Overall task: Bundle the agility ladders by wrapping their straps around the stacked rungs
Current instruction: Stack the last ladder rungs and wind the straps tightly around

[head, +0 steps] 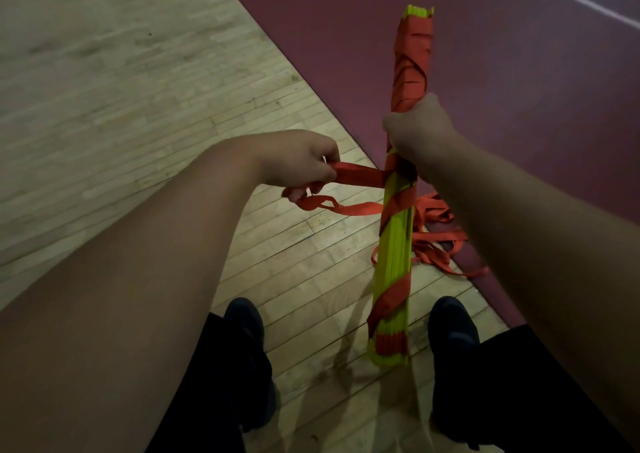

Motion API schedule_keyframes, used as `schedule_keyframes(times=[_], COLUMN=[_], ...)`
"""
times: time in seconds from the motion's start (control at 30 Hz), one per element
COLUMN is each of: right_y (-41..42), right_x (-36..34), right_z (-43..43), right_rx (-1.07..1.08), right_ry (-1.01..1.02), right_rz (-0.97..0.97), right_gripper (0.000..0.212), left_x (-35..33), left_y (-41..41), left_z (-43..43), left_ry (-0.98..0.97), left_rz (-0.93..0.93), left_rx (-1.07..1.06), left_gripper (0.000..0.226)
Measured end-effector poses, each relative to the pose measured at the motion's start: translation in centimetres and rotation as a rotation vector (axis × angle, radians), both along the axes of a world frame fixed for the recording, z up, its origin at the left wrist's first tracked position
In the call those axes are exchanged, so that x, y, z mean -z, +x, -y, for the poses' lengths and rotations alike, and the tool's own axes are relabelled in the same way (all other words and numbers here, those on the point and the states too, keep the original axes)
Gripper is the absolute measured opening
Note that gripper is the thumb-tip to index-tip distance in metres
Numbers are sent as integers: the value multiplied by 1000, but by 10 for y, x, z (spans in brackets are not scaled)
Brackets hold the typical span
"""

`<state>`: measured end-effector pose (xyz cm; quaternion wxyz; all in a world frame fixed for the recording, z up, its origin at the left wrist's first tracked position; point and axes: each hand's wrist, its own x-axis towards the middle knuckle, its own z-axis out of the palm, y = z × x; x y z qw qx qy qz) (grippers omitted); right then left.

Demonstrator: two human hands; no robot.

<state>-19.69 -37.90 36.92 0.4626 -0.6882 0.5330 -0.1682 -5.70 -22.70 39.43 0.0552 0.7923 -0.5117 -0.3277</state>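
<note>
Two hands work on one stack of yellow-green rungs (394, 244), which stands nearly upright, its lower end between the person's feet. Left of the stack, the left hand (304, 161) pinches an orange strap (360, 177) drawn taut sideways from the stack's middle, with a slack loop hanging under the fingers. On the stack itself, the right hand (419, 130) is clenched round the middle, just below the thickly wrapped upper part; lower down the strap spirals loosely over bare rungs. Right of the stack, loose straps (436, 241) lie tangled on the ground. A dark left shoe (244, 324) and right shoe (450, 324) flank the stack's foot. Pale wooden floor (138, 106) spreads left of it, a maroon floor area (519, 106) to the right, crossed far off by a white line (588, 2).
</note>
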Motion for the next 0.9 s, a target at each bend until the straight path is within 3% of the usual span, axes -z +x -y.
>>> schedule_keyframes(times=[0.17, 0.27, 0.37, 0.43, 0.5, 0.57, 0.63, 0.7, 0.77, 0.8, 0.83, 0.9], right_y=[4, 4, 4, 4, 3, 5, 7, 10, 14, 17, 20, 25], right_x=[2, 5, 5, 5, 3, 4, 6, 7, 6, 4, 3, 0], right_z=[-3, -2, 0, -1, -5, -8, -10, -13, -16, -19, -21, -23], right_rx=[-9, 11, 41, 65, 75, 78, 71, 52, 47, 42, 39, 37], right_ry=[-14, 17, 42, 82, 147, 190, 203, 217, 247, 263, 276, 317], right_rz=[-17, 10, 48, 57, 55, 61, 71, 88, 123, 146, 167, 195], right_gripper=[45, 36, 33, 33, 34, 36, 36, 31, 25, 20, 17, 20], left_x=[-24, -33, -29, -20, -11, -6, -5, -7, -13, -14, -18, -24], left_y=[7, 12, 27, 38, 46, 50, 50, 46, 39, 38, 36, 35], left_z=[-7, -13, -20, -23, -24, -24, -20, -14, -4, -1, 2, 7], left_ry=[-188, -165, -84, -105, -168, -229, -292, -477, -695, -805, -907, -1106], left_rz=[-88, -142, 143, 399, 593, 642, 539, 102, -433, -607, -681, -533], left_rx=[-80, -84, -30, -81, -252, -486, -741, -1033, -1220, -1250, -1244, -1152], left_gripper=[11, 14, 29, 26, 23, 11, 35, 57, 61, 60, 59, 53])
